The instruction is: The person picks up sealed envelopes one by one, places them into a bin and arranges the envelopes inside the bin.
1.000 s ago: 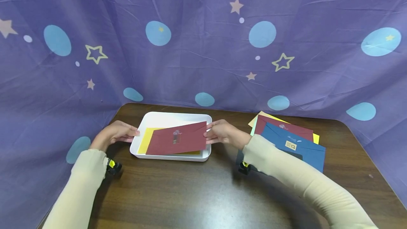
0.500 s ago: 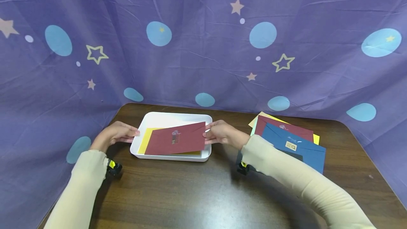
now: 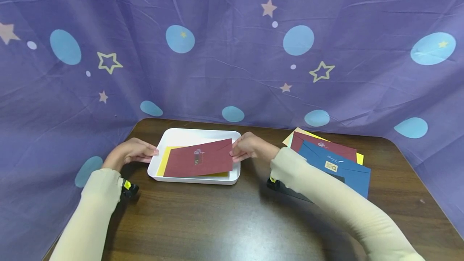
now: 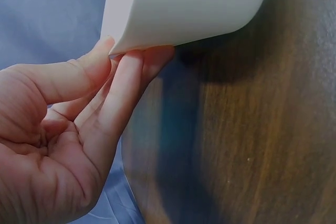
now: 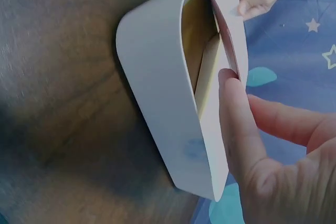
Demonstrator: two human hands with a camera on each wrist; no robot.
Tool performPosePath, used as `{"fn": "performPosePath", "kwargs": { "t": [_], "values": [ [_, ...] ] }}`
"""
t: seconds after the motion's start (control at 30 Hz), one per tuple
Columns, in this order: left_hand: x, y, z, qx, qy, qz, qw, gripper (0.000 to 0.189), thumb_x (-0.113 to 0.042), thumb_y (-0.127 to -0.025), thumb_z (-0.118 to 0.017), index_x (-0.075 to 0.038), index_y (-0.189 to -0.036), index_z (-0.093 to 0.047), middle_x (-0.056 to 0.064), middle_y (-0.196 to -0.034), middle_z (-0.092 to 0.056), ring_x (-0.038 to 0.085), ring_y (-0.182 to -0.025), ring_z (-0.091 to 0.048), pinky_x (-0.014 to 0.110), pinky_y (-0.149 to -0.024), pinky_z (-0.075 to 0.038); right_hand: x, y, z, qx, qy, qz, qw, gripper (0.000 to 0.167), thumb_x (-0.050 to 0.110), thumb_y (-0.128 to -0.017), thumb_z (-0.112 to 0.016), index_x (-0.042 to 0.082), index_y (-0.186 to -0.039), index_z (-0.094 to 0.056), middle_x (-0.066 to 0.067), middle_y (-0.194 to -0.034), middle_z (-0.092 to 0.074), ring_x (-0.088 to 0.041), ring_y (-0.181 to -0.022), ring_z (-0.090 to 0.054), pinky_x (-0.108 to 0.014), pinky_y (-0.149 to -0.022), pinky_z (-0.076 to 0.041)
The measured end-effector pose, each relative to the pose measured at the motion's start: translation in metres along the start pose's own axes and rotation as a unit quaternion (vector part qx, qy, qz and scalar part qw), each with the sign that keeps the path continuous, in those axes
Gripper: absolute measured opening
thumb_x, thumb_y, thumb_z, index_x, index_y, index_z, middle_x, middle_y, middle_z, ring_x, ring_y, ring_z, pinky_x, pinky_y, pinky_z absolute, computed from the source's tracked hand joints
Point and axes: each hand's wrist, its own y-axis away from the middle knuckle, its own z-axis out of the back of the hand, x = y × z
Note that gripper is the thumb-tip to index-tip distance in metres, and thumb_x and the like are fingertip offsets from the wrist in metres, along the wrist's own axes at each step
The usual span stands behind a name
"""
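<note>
A white tray [image 3: 185, 135] stands at the back left of the table. My left hand [image 3: 134, 151] pinches its left rim, thumb above and fingers against the outer wall in the left wrist view. Thumb and fingers of my right hand [image 3: 249, 147] pinch the right edge of a maroon envelope [image 3: 214, 156] over the tray. That envelope slants, with its right end raised and its left end low inside. Under it lies a yellow envelope [image 3: 165, 161], partly hidden. In the right wrist view, the maroon envelope [image 5: 227, 40] shows almost edge-on above the tray wall [image 5: 152, 72].
On the right of the brown table [image 3: 203, 224] lies a loose pile of envelopes, with a blue envelope [image 3: 357, 178] on top and another maroon envelope [image 3: 342, 151] beneath. My right forearm covers part of the pile. A purple curtain [image 3: 232, 71] hangs behind the table.
My right hand and the maroon envelope have shifted slightly left over the tray. My left hand has kept its place on the rim.
</note>
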Motion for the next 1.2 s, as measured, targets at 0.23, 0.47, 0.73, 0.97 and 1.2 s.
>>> {"fn": "performPosePath", "kwargs": {
  "t": [0.23,0.47,0.73,0.97,1.2],
  "values": [
    [0.0,0.0,-0.001,0.011,0.005,-0.002,0.9999,0.042,-0.004,-0.097,-0.065,0.023,-0.128,-0.054,-0.004,-0.08,-0.073,0.004,-0.074,-0.069,0.023,-0.074,-0.063,0.0,-0.006,-0.001,-0.001,0.05,0.002,0.9988,0.006,-0.014,-0.089,-0.064,-0.009,-0.09,-0.065,-0.01,-0.072,-0.067,-0.015,-0.056,-0.066,-0.028,-0.062,-0.064],
    [-0.001,0.001,-0.005,-0.001,-0.001,-0.007,1.0,0.044,-0.005,-0.095,-0.068,0.023,-0.127,-0.056,-0.003,-0.082,-0.073,0.005,-0.075,-0.069,0.025,-0.074,-0.064,-0.004,-0.007,-0.003,0.002,0.066,-0.005,0.9978,0.007,-0.013,-0.088,-0.065,-0.013,-0.094,-0.069,-0.011,-0.073,-0.069,-0.016,-0.056,-0.066,-0.028,-0.062,-0.064],
    [-0.001,0.0,-0.004,0.0,0.006,-0.016,0.9999,0.038,-0.009,-0.089,-0.075,0.018,-0.115,-0.066,-0.002,-0.079,-0.073,0.007,-0.074,-0.07,0.024,-0.072,-0.064,-0.008,-0.007,-0.005,0.021,0.056,-0.024,0.9979,0.013,-0.004,-0.095,-0.059,-0.013,-0.093,-0.069,-0.012,-0.067,-0.069,-0.015,-0.053,-0.067,-0.025,-0.055,-0.061],
    [-0.005,0.005,-0.01,-0.025,-0.012,-0.008,0.9996,0.041,-0.004,-0.095,-0.066,0.022,-0.125,-0.057,-0.005,-0.078,-0.071,0.005,-0.072,-0.068,0.023,-0.07,-0.063,-0.006,-0.006,-0.007,0.006,0.08,-0.006,0.9967,0.014,-0.004,-0.093,-0.06,-0.012,-0.094,-0.071,-0.012,-0.066,-0.069,-0.015,-0.056,-0.067,-0.029,-0.062,-0.064],
    [-0.004,0.005,-0.01,-0.024,-0.009,-0.009,0.9996,0.044,-0.005,-0.095,-0.065,0.023,-0.127,-0.055,-0.005,-0.077,-0.071,0.004,-0.071,-0.068,0.022,-0.07,-0.063,-0.009,-0.009,-0.009,-0.01,0.08,0.007,0.9967,0.013,-0.006,-0.09,-0.061,-0.012,-0.094,-0.072,-0.011,-0.066,-0.069,-0.014,-0.056,-0.068,-0.027,-0.061,-0.063]
  ]
}}
